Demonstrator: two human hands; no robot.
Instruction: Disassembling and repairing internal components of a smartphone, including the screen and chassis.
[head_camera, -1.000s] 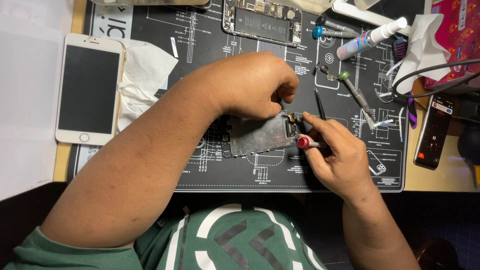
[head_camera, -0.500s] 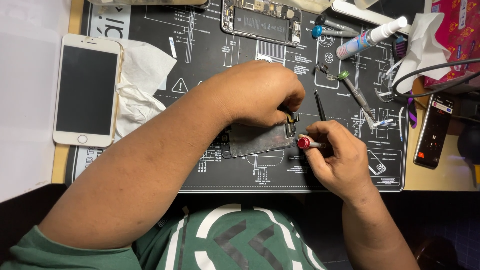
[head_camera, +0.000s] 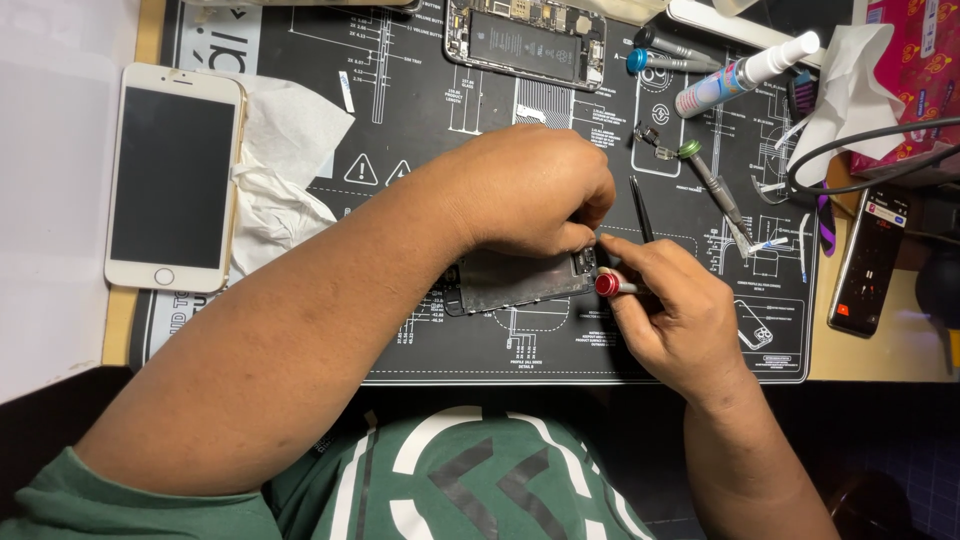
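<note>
On the mat (head_camera: 420, 120), a flat grey, seemingly metal phone panel (head_camera: 515, 280).

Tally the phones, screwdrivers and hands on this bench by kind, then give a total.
Phones: 3 — white phone, opened phone, dark phone
Screwdrivers: 3 — red-capped, blue-capped, green-capped
Hands: 2 — left hand on the phone part, right hand
Total: 8

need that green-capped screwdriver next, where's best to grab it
Take the green-capped screwdriver by its thick grey handle just below the cap, coming from above. It lies flat and slanted on the black mat, handle end clear, while its thin tip sits among small parts.
</note>
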